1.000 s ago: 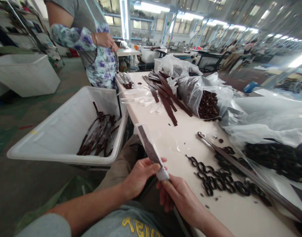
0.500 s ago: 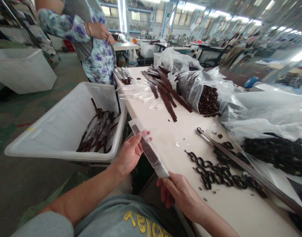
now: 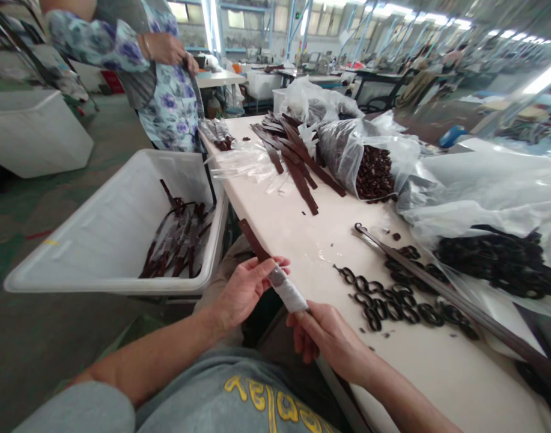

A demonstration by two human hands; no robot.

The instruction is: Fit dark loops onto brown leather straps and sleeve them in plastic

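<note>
A dark brown strap [image 3: 252, 239] juts up and away from my hands at the near edge of the white table [image 3: 419, 373]. A clear plastic sleeve [image 3: 288, 292] is bunched around its lower part. My left hand [image 3: 244, 288] pinches the strap and the sleeve's upper end. My right hand [image 3: 325, 338] grips the sleeve's lower end and the strap below it. Both hands are closed.
A white bin [image 3: 104, 228] with several brown straps stands left of the table. More straps [image 3: 297, 162], plastic bags of dark rings [image 3: 374, 171], a chain of black rings [image 3: 392, 300] and a long metal rod [image 3: 437, 288] lie on the table. A person in a floral apron [image 3: 167, 90] stands at the far end.
My left hand slid down the strap toward my right hand, bunching the clear sleeve and baring the strap's upper end. The right hand stayed put.
</note>
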